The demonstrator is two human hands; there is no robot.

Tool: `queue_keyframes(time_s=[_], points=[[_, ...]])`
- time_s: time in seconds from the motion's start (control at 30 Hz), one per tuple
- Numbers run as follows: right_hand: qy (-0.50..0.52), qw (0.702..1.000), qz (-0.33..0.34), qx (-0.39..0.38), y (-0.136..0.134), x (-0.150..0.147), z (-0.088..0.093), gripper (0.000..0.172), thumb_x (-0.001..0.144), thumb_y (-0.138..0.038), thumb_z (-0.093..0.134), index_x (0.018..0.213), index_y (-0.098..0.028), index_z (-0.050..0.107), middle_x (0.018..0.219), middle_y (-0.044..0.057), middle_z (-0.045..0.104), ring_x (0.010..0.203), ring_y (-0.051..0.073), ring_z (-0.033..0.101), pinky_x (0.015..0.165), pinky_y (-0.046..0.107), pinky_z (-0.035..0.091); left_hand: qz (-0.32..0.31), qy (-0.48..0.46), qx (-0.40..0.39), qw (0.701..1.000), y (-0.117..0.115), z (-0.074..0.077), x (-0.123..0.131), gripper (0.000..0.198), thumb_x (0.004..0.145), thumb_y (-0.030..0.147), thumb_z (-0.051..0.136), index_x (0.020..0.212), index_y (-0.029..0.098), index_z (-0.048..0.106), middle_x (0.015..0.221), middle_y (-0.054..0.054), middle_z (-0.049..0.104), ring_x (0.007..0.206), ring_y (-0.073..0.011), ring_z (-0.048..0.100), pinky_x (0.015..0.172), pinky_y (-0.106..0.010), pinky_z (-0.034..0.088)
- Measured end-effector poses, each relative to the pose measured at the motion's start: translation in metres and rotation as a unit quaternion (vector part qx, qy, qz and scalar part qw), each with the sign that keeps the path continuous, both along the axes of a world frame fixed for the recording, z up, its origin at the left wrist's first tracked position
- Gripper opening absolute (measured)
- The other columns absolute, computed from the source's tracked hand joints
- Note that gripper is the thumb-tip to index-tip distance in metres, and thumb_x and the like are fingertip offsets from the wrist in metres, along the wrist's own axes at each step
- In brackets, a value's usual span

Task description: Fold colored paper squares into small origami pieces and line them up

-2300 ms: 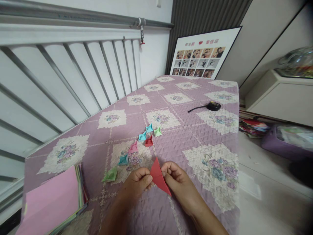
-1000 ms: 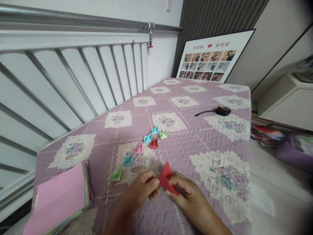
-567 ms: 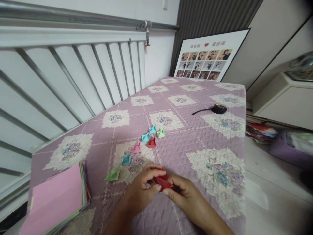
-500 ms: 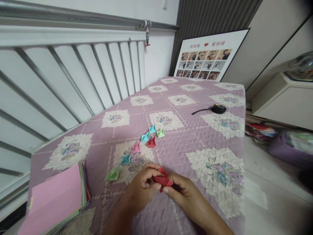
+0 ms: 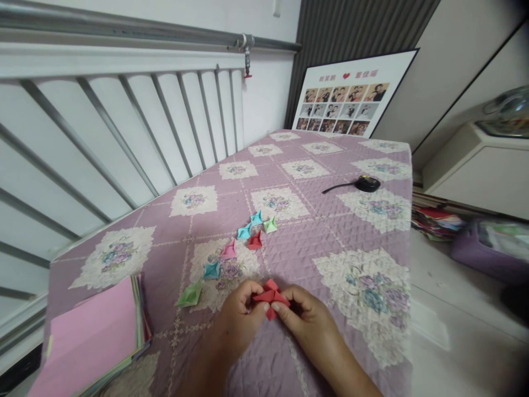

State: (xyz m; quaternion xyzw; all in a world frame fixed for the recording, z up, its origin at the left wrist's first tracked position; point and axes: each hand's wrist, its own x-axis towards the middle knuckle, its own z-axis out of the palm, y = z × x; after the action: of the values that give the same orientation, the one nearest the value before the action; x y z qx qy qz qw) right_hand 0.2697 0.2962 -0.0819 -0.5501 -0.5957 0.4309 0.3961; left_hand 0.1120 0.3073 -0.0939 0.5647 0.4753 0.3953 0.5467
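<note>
A folded red paper piece (image 5: 271,298) is held between both hands near the front middle of the cloth-covered surface. My left hand (image 5: 243,311) pinches its left side, thumb near the lower middle. On the right side my right hand (image 5: 305,315) grips it with thumb and fingers. Beyond the hands lie several small folded paper pieces in a slanting group: a green one (image 5: 190,294), a teal one (image 5: 212,270), a pink one (image 5: 228,249), a red one (image 5: 255,240), two blue ones (image 5: 244,231) and a pale green one (image 5: 270,224).
At the front left is a stack of coloured paper (image 5: 93,336), pink on top. A black tape measure (image 5: 367,183) with a strap lies at the back right. A radiator (image 5: 136,127) runs along the left; a photo board (image 5: 351,96) leans behind.
The red paper has turned slightly and now shows its pointed left and right ends spread wide. The left fingers have drawn back from over it to its left side.
</note>
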Motion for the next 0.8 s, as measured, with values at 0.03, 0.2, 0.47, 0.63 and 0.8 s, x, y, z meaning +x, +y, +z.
queue_keyframes(time_s=[0.03,0.2,0.47,0.63,0.8], points=[[0.004,1.000,-0.011,-0.003,0.0000,-0.0009,-0.0018,0.023,0.079,-0.038,0.059,0.065,-0.020,0.060,0.065,0.000,0.059,0.064,0.015,0.053,0.062,0.027,0.040,0.009,-0.026,-0.008,1.000,-0.0004,0.0009,0.0024,0.012,0.075,0.015,0.054,0.086,0.019,0.054,0.079,0.001,0.059,0.073,-0.0127,0.053,0.069,-0.025,0.040],[0.010,0.999,-0.036,-0.007,-0.0010,-0.0033,-0.0039,0.026,0.079,-0.040,0.058,0.064,-0.020,0.057,0.062,-0.001,0.057,0.060,0.014,0.051,0.059,0.026,0.039,0.052,-0.125,-0.087,0.987,-0.0008,0.0072,0.0101,0.051,0.071,0.017,0.060,0.120,0.019,0.043,0.098,-0.004,0.064,0.088,-0.0162,0.059,0.078,-0.028,0.043],[0.004,0.999,-0.039,0.015,-0.0026,-0.0077,-0.0001,0.031,0.082,-0.043,0.056,0.061,-0.020,0.054,0.062,-0.001,0.054,0.060,0.013,0.049,0.059,0.025,0.039,0.016,-0.079,-0.106,0.991,0.0005,0.0019,0.0029,0.016,0.078,0.032,0.057,0.075,0.017,0.054,0.060,0.005,0.051,0.055,-0.0091,0.043,0.055,-0.023,0.034],[0.067,0.997,-0.037,-0.007,-0.0014,-0.0078,-0.0005,0.029,0.083,-0.046,0.056,0.069,-0.020,0.055,0.068,0.000,0.057,0.064,0.015,0.053,0.063,0.027,0.042,0.019,-0.019,-0.090,0.996,-0.0006,0.0068,0.0054,0.013,0.076,0.028,0.055,0.070,0.018,0.052,0.059,0.005,0.047,0.057,-0.0095,0.041,0.055,-0.022,0.032],[0.133,0.988,-0.059,-0.052,0.0010,-0.0088,-0.0020,0.034,0.077,-0.049,0.063,0.064,-0.020,0.053,0.058,-0.002,0.055,0.056,0.013,0.049,0.056,0.025,0.040,0.008,-0.016,-0.093,0.995,-0.0019,0.0073,0.0065,0.009,0.075,0.026,0.054,0.073,0.018,0.053,0.062,0.005,0.049,0.059,-0.0097,0.042,0.055,-0.022,0.032]])
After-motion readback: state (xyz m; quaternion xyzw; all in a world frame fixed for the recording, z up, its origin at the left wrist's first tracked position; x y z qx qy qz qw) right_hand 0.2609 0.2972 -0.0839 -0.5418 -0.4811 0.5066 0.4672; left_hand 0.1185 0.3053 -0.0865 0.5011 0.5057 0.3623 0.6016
